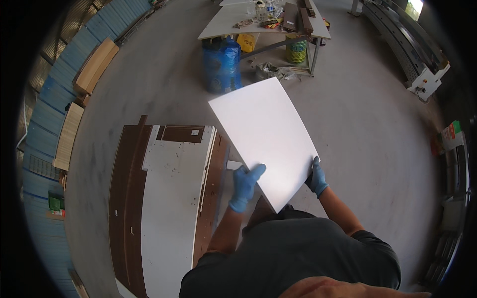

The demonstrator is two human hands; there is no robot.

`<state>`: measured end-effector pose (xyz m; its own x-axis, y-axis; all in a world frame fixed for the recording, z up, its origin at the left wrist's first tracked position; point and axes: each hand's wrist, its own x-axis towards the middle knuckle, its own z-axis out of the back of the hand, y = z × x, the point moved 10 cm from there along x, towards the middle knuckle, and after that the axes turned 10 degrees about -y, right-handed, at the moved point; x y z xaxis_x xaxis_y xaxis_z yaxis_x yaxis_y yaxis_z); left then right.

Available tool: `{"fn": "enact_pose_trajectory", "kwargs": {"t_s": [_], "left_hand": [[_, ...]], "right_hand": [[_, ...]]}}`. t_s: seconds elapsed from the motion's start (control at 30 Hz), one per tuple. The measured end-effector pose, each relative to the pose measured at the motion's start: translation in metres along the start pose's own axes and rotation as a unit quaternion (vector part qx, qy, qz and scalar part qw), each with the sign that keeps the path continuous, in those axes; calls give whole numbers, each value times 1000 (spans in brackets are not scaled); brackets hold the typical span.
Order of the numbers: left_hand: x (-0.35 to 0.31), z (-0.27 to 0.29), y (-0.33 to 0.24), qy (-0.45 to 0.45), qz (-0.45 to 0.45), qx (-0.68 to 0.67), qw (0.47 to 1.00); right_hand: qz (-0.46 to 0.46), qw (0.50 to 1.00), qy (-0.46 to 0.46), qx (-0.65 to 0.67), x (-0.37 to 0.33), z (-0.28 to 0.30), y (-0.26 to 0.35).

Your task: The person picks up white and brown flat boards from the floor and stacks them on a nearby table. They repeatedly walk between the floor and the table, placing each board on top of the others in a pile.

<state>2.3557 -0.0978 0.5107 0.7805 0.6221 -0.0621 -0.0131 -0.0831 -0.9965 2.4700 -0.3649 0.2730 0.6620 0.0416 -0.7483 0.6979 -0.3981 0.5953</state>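
Note:
A plain white rectangular panel [266,134] is held up in front of my body, tilted, with its far end toward the workbench. My left hand [245,186], in a blue glove, grips the panel's left edge near its lower end, thumb on the upper face. On the opposite edge, my right hand [317,178], gloved in blue with a dark palm, is closed with its thumb along the top; its other fingers are mostly hidden under the panel. To the left lies a stack of brown and white boards [171,208] with small holes and cut-outs.
Ahead stands a workbench [223,25] with brown strips and small items on it. A blue plastic-wrapped bundle [221,64] and a yellow-green container [296,49] sit below. A long machine [402,44] stands far right. Boards [97,64] lean along the blue left wall [54,94].

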Motion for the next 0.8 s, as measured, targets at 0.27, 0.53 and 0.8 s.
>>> {"fn": "enact_pose_trajectory", "kwargs": {"t_s": [0.27,0.53,0.8], "left_hand": [[247,24,27,-10,91,-73,993],[484,-18,17,29,102,-52,993],[713,-27,-23,-39,87,-5,995]], "right_hand": [[298,882,49,-362,177,-197,198],[283,899,35,-333,281,-394,274],[214,911,104,-336,419,-606,331]]}}
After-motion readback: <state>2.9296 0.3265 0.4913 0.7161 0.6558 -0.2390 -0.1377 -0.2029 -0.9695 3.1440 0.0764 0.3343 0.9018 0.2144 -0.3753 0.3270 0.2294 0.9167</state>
